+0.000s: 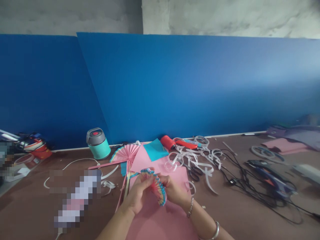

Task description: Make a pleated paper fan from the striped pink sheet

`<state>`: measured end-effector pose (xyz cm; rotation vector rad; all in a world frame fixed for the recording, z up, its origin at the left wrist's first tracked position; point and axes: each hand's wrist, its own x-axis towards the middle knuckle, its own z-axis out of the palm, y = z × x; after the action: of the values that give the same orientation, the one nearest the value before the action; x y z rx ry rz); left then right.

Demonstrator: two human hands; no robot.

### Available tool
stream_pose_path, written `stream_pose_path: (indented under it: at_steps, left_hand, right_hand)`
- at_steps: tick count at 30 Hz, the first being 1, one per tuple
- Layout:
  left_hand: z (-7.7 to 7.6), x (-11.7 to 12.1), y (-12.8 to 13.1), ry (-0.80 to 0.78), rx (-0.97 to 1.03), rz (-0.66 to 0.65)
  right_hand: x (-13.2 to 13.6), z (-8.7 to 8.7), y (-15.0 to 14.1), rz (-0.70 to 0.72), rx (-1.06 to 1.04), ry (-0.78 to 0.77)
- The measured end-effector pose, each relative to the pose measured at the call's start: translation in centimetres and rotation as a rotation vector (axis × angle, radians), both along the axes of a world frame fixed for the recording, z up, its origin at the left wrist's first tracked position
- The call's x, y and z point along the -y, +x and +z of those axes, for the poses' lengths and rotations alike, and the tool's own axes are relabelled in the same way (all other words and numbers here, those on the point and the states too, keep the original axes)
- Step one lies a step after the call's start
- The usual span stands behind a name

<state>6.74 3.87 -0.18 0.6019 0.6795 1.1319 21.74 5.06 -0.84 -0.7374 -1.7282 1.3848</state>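
My left hand (137,193) and my right hand (175,190) both pinch a small pleated paper fan (155,186), pink with a blue edge, above a pink paper sheet (160,216) on the brown table. The fan is folded into a curved arc between my fingers. A finished pink pleated fan (125,152) lies farther back beside a blue paper square (155,149).
A teal container with a grey lid (98,143) stands at the back left. White paper strips and rings (197,158), scissors (195,172), a red spool (168,142), black cables (240,181) and a glue gun (270,175) lie to the right. A blue board (190,83) backs the table.
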Motion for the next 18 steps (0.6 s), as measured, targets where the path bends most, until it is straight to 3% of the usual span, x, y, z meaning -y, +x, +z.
stream_pose_path:
  at_steps: [4, 7, 13, 18]
  left_hand:
    - [0.1, -0.3, 0.6, -0.027, 0.062, 0.070]
    - [-0.1, -0.4, 0.5, -0.056, 0.098, 0.119]
    - [0.1, -0.3, 0.2, -0.168, 0.144, 0.063]
    - [0.5, -0.2, 0.3, -0.138, 0.178, 0.035]
  right_hand:
    - [0.0, -1.1, -0.3, -0.057, 0.016, -0.100]
    - [0.2, -1.2, -0.6, -0.024, -0.049, -0.179]
    - [0.2, -0.1, -0.4, 0.049, -0.053, -0.181]
    - [0.1, -0.1, -0.3, 0.069, -0.079, -0.156]
